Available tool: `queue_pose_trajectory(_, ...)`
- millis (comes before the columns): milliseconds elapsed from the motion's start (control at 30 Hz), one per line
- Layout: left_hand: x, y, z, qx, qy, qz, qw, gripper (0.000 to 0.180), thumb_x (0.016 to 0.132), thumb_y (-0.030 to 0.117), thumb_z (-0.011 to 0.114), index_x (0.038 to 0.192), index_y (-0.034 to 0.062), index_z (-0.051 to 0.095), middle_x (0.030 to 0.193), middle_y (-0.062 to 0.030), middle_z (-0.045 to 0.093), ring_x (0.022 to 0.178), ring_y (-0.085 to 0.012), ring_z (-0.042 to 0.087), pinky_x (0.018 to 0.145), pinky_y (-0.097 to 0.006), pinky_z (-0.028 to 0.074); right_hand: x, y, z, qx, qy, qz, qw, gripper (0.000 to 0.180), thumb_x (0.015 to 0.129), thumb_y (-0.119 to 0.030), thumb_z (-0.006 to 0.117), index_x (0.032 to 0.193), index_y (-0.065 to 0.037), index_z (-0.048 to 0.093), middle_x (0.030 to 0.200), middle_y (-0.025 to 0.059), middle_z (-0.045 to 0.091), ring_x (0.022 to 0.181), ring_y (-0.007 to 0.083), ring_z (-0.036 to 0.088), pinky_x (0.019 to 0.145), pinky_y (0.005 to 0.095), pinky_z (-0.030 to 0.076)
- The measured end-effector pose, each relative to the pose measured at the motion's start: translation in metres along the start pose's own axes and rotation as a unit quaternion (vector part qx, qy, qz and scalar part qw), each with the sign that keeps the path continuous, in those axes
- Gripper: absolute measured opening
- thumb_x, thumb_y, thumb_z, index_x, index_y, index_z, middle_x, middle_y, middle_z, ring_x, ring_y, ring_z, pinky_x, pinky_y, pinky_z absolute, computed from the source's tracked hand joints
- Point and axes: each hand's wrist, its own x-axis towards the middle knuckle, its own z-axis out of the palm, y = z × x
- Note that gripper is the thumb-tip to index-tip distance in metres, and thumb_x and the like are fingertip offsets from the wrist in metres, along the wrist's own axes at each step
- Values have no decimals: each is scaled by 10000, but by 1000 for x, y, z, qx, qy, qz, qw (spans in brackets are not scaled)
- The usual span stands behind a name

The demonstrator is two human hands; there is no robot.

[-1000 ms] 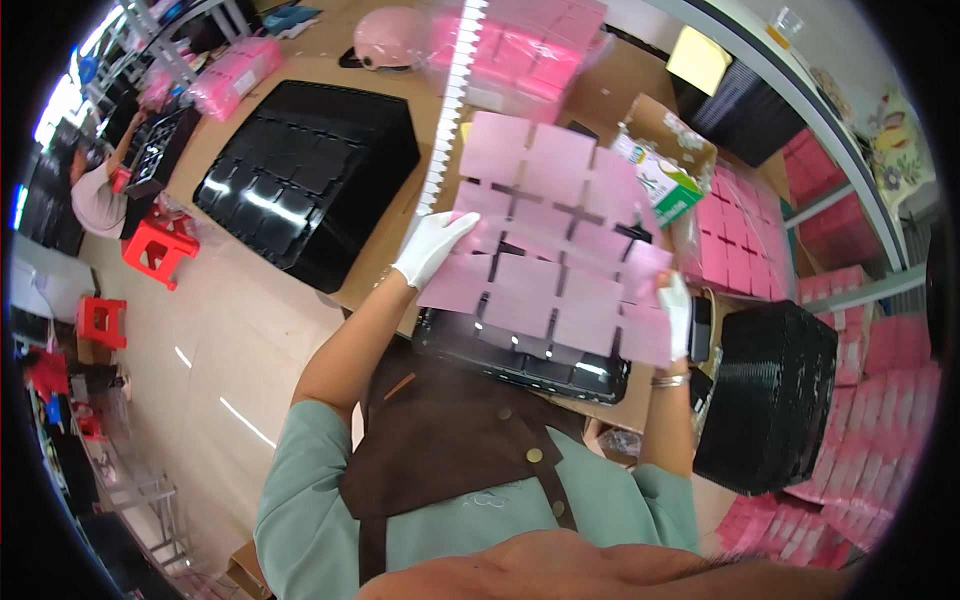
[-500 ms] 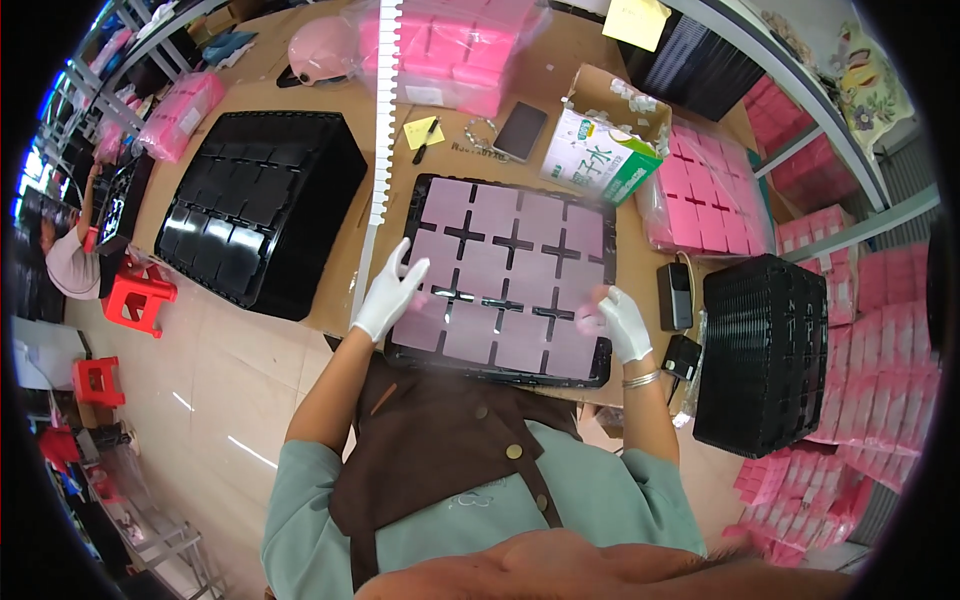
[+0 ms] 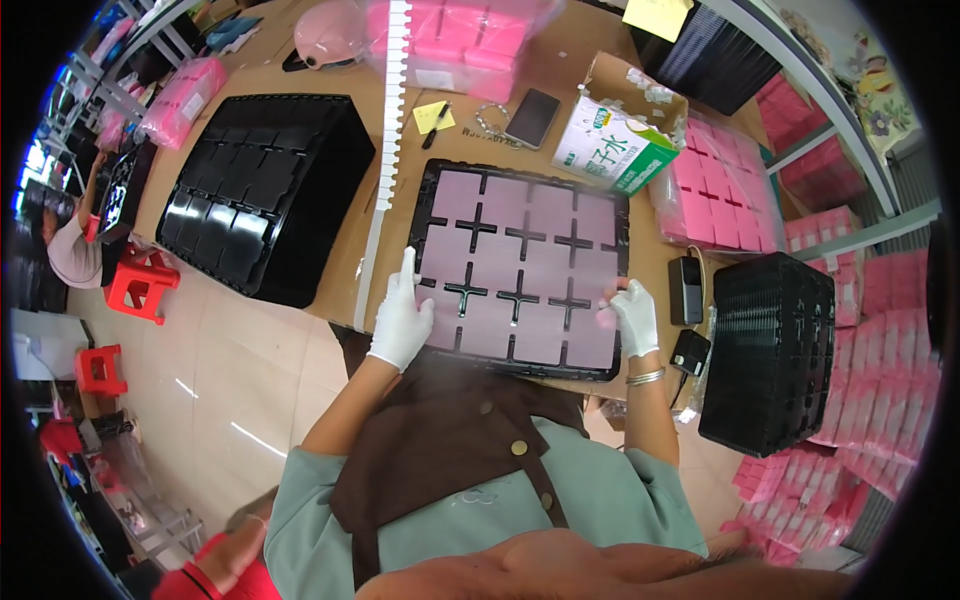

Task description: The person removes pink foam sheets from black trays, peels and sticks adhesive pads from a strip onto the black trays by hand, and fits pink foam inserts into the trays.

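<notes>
A black plastic tray (image 3: 521, 371) lies on the table in front of me, its flat lilac panels (image 3: 497, 262) divided by black cross-shaped ribs. At its left rim is my left hand (image 3: 402, 325), in a white glove. Its index finger stretches forward along the rim and the thumb stands apart, over the tray's edge. My right hand (image 3: 634, 318), gloved with bare fingertips showing, is at the right rim. Its fingers are curled over that edge; the glove partly hides what lies under them.
Stacked black trays stand left (image 3: 235, 195) and right (image 3: 768, 350). Beyond my tray lie a phone (image 3: 533, 118), a pen (image 3: 436, 126), a bracelet (image 3: 491, 119) and a carton (image 3: 615, 150). Wrapped pink blocks (image 3: 715, 190) sit right. A toothed white strip (image 3: 391, 110) crosses the left.
The view has shifted a little. My left hand has drawn back toward me along the left rim, while my right hand stays at the right rim. A person in red has appeared at lower left.
</notes>
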Motion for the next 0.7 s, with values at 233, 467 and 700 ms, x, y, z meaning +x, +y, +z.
queue_pose_trajectory(233,-5,-5,1,20,34,20,999,772,824,90,646,1480,86,238,1177,-174,517,887,-307,608,805,-394,502,-7,-9,3,-28,35,-17,999,309,916,-148,603,1141,45,513,811,92,638,628,160,654,532,238,540)
queue_pose_trajectory(467,-14,-7,-9,-9,18,4,1000,718,838,104,657,1458,70,296,1192,-161,519,731,-213,598,737,-362,511,-14,-1,-10,93,80,-109,986,354,951,-134,554,1226,59,443,1021,149,621,838,195,662,720,274,562)
queue_pose_trajectory(700,-16,13,-39,118,79,110,984,558,889,193,630,1358,-12,407,1329,-228,461,1180,-386,512,961,-410,452,-19,-9,-19,-388,175,-310,850,543,871,-116,638,1329,53,401,1320,233,489,1205,368,505,1011,403,412)
